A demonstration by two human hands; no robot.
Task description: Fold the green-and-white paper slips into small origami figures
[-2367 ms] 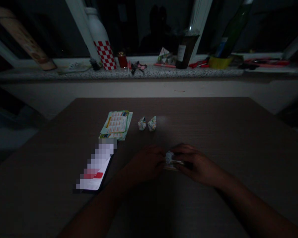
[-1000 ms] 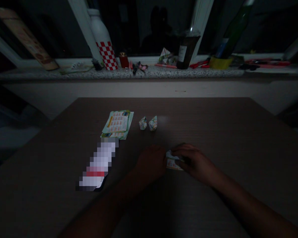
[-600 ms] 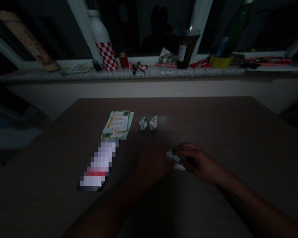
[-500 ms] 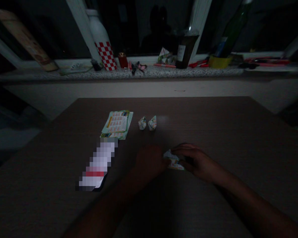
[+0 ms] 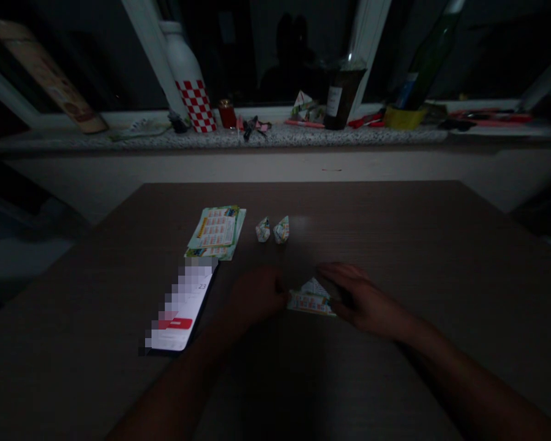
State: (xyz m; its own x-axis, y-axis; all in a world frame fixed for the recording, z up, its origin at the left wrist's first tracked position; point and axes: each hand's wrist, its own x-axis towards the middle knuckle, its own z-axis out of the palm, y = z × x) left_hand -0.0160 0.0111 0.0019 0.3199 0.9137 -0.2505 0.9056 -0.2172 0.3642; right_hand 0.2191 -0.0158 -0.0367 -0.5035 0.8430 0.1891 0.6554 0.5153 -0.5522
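Observation:
A small folded paper [image 5: 310,302], printed with a calendar-like grid and rising to a peak at the top, lies on the table between my hands. My left hand [image 5: 259,296] is closed at its left end, with thumb and finger at the paper's edge in deep shadow. At the right end rests the thumb of my right hand [image 5: 360,297], whose other fingers stretch out past the peak, apart from the thumb. Beyond the hands stand two small folded paper pieces [image 5: 263,230] side by side, close to a stack of printed sheets [image 5: 215,228].
A phone [image 5: 183,312] with a lit, partly blurred screen lies left of my left forearm. Along the windowsill [image 5: 284,138] behind the table [image 5: 371,214] stand a checkered bottle [image 5: 196,101], a dark cup [image 5: 342,98] and a green bottle [image 5: 434,55].
My left hand has slid left along the folded paper, uncovering more of its printed strip. My right hand has stayed nearly in place at the right end.

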